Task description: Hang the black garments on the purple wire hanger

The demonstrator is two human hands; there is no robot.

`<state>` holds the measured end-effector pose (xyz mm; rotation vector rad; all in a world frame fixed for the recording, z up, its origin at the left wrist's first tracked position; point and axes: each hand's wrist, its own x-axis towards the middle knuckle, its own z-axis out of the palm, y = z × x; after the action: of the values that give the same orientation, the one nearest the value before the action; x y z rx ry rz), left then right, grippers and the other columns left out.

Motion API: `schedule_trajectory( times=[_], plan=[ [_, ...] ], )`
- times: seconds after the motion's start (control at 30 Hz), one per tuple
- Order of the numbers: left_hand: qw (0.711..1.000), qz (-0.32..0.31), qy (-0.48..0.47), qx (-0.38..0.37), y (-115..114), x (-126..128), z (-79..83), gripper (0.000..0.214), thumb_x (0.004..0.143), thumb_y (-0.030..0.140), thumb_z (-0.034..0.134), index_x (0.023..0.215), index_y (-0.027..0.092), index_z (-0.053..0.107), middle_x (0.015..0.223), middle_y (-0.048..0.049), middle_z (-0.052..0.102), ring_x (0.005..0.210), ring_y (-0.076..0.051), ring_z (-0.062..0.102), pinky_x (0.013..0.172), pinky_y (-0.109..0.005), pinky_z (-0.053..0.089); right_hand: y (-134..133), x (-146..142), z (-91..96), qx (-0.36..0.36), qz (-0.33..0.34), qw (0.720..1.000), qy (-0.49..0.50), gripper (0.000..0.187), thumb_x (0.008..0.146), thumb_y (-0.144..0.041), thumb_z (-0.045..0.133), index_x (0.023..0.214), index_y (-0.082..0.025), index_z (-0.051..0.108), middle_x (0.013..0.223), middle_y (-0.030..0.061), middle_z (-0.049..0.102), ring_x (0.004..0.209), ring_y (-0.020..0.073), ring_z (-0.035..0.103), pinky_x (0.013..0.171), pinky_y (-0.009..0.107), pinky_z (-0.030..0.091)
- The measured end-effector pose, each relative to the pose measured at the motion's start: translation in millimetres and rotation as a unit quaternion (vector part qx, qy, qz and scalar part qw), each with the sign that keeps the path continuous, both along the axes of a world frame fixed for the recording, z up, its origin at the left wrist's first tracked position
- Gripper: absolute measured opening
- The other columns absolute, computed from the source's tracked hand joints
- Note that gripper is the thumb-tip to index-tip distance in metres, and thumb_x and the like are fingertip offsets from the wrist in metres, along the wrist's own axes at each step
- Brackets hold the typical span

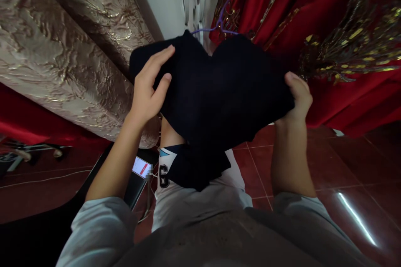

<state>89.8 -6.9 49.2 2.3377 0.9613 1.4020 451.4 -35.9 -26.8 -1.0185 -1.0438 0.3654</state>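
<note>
Black cloth [219, 91] hangs spread in the air above the person's lap, the left hand [150, 87] laid open and flat on its upper left part, the right hand [299, 96] closed on its right edge, red drapes [344, 50] close behind.

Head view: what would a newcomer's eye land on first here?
The dark garment held up at centre, the left hand flat on its left part and the right hand gripping its right edge. Behind it, red gold-embroidered fabric fills the upper right, and beige embossed cloth the upper left.
</note>
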Motion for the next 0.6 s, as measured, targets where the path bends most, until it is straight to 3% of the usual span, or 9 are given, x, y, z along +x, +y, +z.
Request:
schedule_trajectory(
  times=[0.07,0.1,0.23,0.33,0.4,0.5,0.6],
  plan=[
    [0.998,-0.025,-0.045,-0.023,-8.9,2.0,-1.9,0.044,0.098,0.050,0.061,0.135,0.026,0.064,0.144,-0.0088,0.062,0.141,-0.032,0.053,0.123,-0.052,0.038,-20.9,-23.5,0.8,0.008,0.046,0.992,0.121,0.035,0.080,-0.049,0.067,0.098,-0.020,0.074,0.091,0.0078,0.070,0.086,0.0225,0.068,0.084,0.041,0.053],
    [0.995,-0.044,-0.071,-0.047,-13.2,3.5,-3.3,0.045,0.098,0.051,0.062,0.133,0.024,0.065,0.140,-0.0101,0.065,0.136,-0.031,0.057,0.121,-0.051,0.041,-34.2,-36.7,-0.8,0.013,0.075,0.988,0.131,0.033,0.081,-0.049,0.066,0.098,-0.021,0.073,0.089,0.0055,0.067,0.085,0.0213,0.066,0.083,0.040,0.053],
    [0.956,-0.127,-0.161,-0.210,-34.8,12.5,-1.8,0.051,0.100,0.059,0.054,0.133,0.020,0.064,0.126,-0.0136,0.072,0.120,-0.028,0.069,0.109,-0.046,0.053,-82.7,-88.8,-20.2,0.009,0.176,0.982,-0.069,0.040,0.086,-0.048,0.066,0.119,-0.026,0.066,0.106,0.0048,0.066,0.098,0.0237,0.063,0.088,0.040,0.054],
    [0.922,-0.172,-0.168,-0.304,-51.2,17.3,4.8,0.051,0.101,0.057,0.055,0.133,0.019,0.061,0.126,-0.0147,0.072,0.120,-0.029,0.069,0.107,-0.048,0.055,-91.8,-117.1,-35.0,-0.053,0.224,0.963,-0.143,0.037,0.087,-0.040,0.063,0.121,-0.025,0.063,0.111,0.0066,0.065,0.101,0.0252,0.061,0.094,0.044,0.052],
    [0.918,-0.181,-0.158,-0.314,-56.3,17.0,5.5,0.048,0.098,0.051,0.063,0.134,0.020,0.060,0.127,-0.0138,0.072,0.121,-0.029,0.069,0.108,-0.047,0.054,-87.5,-126.5,-36.7,-0.095,0.182,0.976,-0.067,0.030,0.086,-0.033,0.056,0.114,-0.024,0.062,0.103,0.0053,0.065,0.094,0.0235,0.061,0.088,0.041,0.053],
    [0.936,-0.163,-0.150,-0.273,-54.7,11.9,-2.5,0.049,0.093,0.040,0.073,0.136,0.022,0.058,0.127,-0.0109,0.072,0.122,-0.026,0.068,0.111,-0.044,0.053,-84.0,-128.6,-27.2,-0.141,0.068,0.985,0.076,0.024,0.080,-0.027,0.047,0.099,-0.023,0.061,0.087,0.0036,0.061,0.083,0.0221,0.058,0.076,0.037,0.050],
    [0.941,-0.150,-0.146,-0.265,-51.0,6.7,-12.0,0.046,0.094,0.034,0.072,0.137,0.021,0.058,0.125,-0.0106,0.072,0.119,-0.024,0.069,0.109,-0.042,0.054,-94.4,-127.4,-17.1,-0.152,0.001,0.981,0.124,0.017,0.078,-0.027,0.045,0.089,-0.023,0.057,0.080,0.0034,0.053,0.079,0.0217,0.055,0.071,0.036,0.047]
  ],
)
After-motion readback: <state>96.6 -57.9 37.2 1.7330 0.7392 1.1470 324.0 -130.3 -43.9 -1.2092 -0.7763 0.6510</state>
